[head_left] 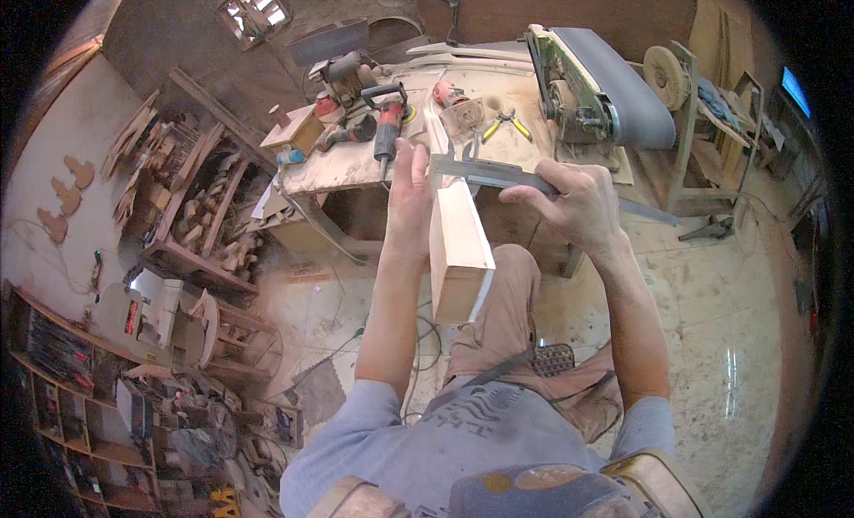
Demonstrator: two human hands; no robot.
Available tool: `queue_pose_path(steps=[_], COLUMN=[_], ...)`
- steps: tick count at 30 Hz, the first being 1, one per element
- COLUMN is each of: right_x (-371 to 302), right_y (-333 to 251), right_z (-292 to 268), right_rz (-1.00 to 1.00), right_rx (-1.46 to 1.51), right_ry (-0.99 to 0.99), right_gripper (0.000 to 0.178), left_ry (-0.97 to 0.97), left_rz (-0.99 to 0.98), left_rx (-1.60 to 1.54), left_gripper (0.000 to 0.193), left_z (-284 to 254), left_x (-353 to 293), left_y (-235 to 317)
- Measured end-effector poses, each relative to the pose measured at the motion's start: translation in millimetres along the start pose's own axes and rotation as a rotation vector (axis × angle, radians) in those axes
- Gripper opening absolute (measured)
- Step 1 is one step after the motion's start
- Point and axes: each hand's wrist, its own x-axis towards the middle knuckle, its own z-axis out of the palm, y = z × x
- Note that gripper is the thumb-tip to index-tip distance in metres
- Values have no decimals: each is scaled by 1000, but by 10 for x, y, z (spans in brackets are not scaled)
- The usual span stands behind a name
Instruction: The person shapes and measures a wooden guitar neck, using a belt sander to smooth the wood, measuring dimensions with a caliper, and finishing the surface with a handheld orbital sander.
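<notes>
Pale block and caliper held up clear of the bench

Left hand [409, 193]: grasping a pale, rectangular wooden block [458, 238] along its left side near the far end, fingers pointing up; the thumb is hidden. Block hangs in mid-air, between the person and the dusty, pale-topped workbench [485, 80], its near end tipped down toward the lap. Likely held out here because the bench is crowded and because this leaves the far end free.

Right hand [576, 202]: closed around a long, grey metal sliding caliper [500, 173], thumb along the lower edge. Tool lies across the block's far end, beam running out to the right; this grip probably keeps the slide under the thumb. Whether the jaws touch wood, cannot tell.

On the bench: a red-and-black power tool [389, 126] and yellow-handled pliers [507, 126], both lying just beyond the hands, presumably for easy reach. Black-belted sanding machine [614, 86] stands at the right.
</notes>
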Motion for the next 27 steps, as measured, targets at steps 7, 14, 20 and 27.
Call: queue_pose_path(steps=[7, 14, 20, 27], right_x=[101, 86, 138, 165], right_y=[-123, -154, -147, -67], right_z=[22, 22, -19, 23], right_rz=[7, 0, 40, 50], right_rx=[18, 10, -1, 6], right_ry=[41, 19, 19, 37], right_gripper=[58, 58, 57, 56], left_ry=[176, -112, -212, -117], left_rz=[297, 22, -4, 48], left_rx=[1051, 1689, 1646, 1421], left_gripper=[78, 80, 85, 79], left_z=[422, 820, 823, 334], left_x=[-147, 125, 229, 124], left_y=[513, 1045, 1372, 1436])
